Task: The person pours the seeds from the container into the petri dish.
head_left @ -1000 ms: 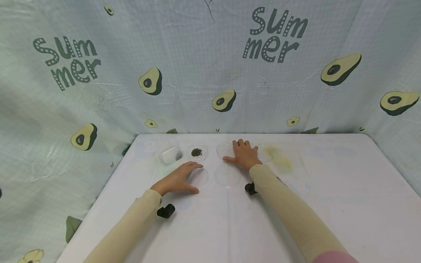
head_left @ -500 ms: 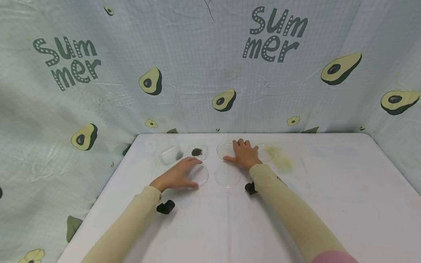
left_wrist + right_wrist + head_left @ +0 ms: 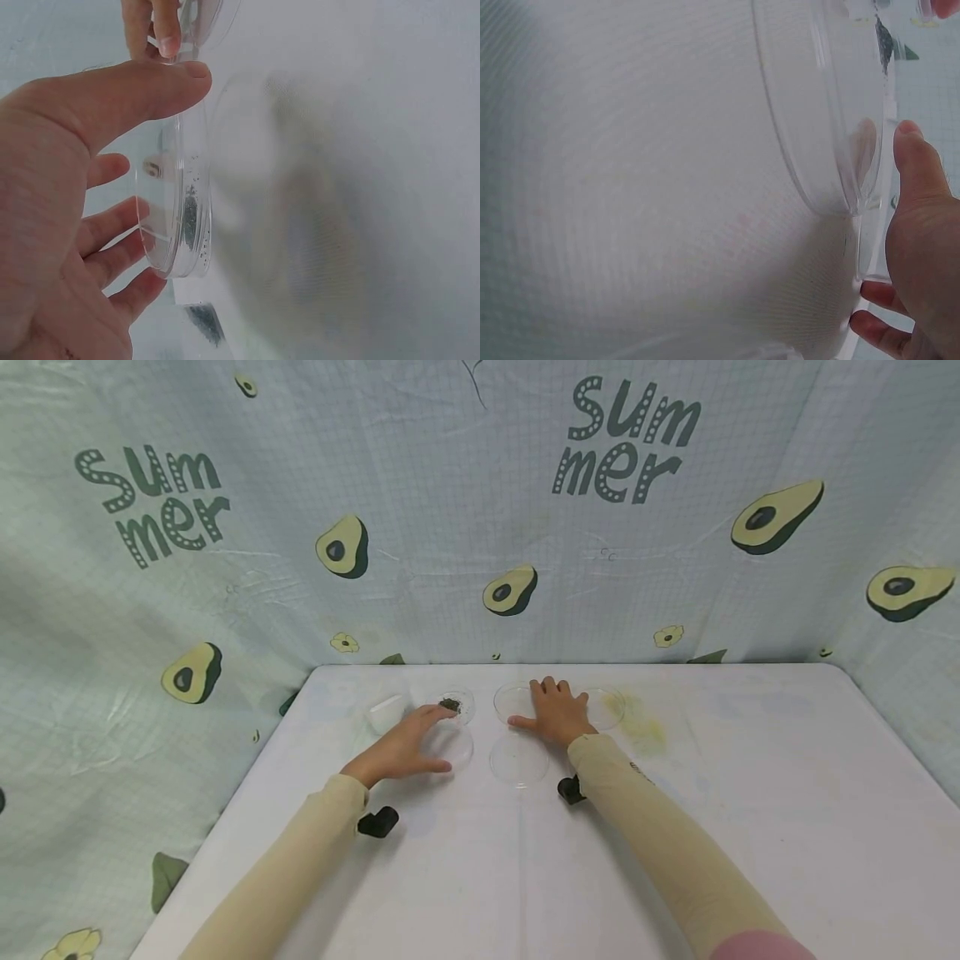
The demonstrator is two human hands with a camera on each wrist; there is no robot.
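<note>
My left hand (image 3: 403, 748) grips a clear petri dish (image 3: 456, 747) by its edge, thumb on the near side and fingers round the far side. In the left wrist view, this dish (image 3: 159, 225) stands tilted and overlaps dark, crumbly dried herb (image 3: 190, 217) behind it. That herb lies in another petri dish (image 3: 468, 712) at the back, just beyond my left fingertips. My right hand (image 3: 559, 714) rests with spread fingers at the right edge of a clear petri dish (image 3: 511, 702), its thumb (image 3: 915, 154) extended.
A clear petri dish (image 3: 519, 762) lies in front of the right hand, and another clear dish (image 3: 604, 708) lies to its right. A whitish container (image 3: 386, 714) sits at back left. A yellow stain (image 3: 643, 727) marks the white table (image 3: 487, 877). A printed curtain (image 3: 420, 485) hangs behind.
My left hand has moved away from me with its petri dish, toward the dish of dried herb, and now partly covers that dish. The right hand has stayed in place.
</note>
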